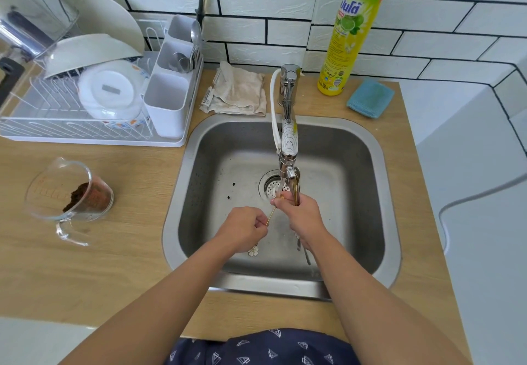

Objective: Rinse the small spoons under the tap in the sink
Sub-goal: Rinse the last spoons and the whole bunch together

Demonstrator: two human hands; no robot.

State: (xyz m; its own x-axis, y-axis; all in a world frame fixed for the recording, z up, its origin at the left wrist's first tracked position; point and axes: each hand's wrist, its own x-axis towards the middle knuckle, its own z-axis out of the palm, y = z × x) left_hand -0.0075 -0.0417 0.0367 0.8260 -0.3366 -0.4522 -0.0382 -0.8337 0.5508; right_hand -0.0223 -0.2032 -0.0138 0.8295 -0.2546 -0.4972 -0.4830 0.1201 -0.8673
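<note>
Both hands are over the steel sink [368, 165], near its middle, just under the tap [288, 125]; water runs from the spout down to the drain strainer [271, 186]. The left hand [242, 229] is closed, its fingers [261, 222] pinched together on the near end of a thin golden spoon [271, 215]; this spoon slants up to the right, and its far end reaches the right hand [299, 216] at the water stream. The right hand is clamped around a bundle of small spoons [296, 190]; their bowls stick out above the fist, just beside the spout, and their handles come out below the wrist, towards the near wall of the sink. How many spoons are in the bundle I cannot tell. A small white flower-shaped piece [253, 251] shows under the left wrist; some dark crumbs lie on the sink floor left of the drain.

On the wooden worktop [114, 279], at the left, a glass measuring jug [70, 197] with brown powder lies tilted; far left stands a white dish rack [71, 127] with bowls and a cutlery holder [171, 90]. Behind the sink lies a beige cloth [238, 93]; at the far right stand a yellow dish soap bottle [349, 39] and a blue sponge [370, 97].
</note>
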